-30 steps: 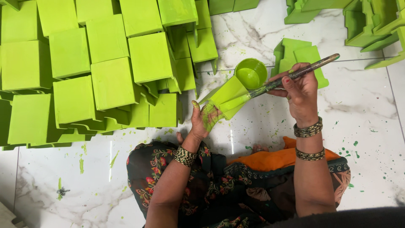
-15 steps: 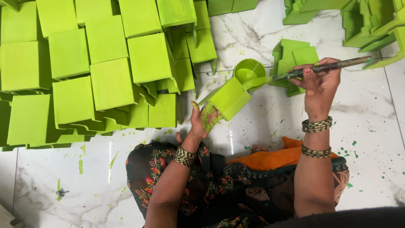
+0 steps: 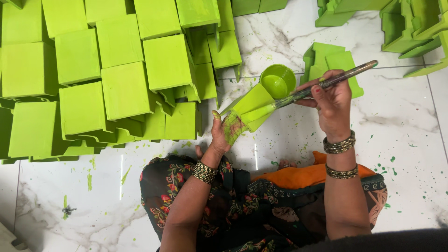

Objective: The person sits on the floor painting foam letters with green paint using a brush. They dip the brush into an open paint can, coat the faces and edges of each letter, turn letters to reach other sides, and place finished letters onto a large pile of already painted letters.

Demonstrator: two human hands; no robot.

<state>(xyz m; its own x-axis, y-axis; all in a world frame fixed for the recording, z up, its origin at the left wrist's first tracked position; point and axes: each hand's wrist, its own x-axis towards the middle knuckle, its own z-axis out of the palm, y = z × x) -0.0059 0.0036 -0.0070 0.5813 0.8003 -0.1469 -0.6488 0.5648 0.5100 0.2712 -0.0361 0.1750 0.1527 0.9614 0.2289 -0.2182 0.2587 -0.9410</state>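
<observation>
Green block (image 3: pixel 252 108) in left hand (image 3: pixel 223 133), paintbrush (image 3: pixel 322 85) across it

A lime-green painted block (image 3: pixel 252 107) was tilted above the marble floor, near centre. A long paintbrush (image 3: pixel 322 85) lay slanted across its right face, bristles touching it.

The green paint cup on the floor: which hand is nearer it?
Right. The right hand sits just beside the paint cup; the left hand is lower, under the held block.

Cup (image 3: pixel 278 81) behind held block (image 3: pixel 252 107); stacked blocks (image 3: pixel 112 74) left.
</observation>
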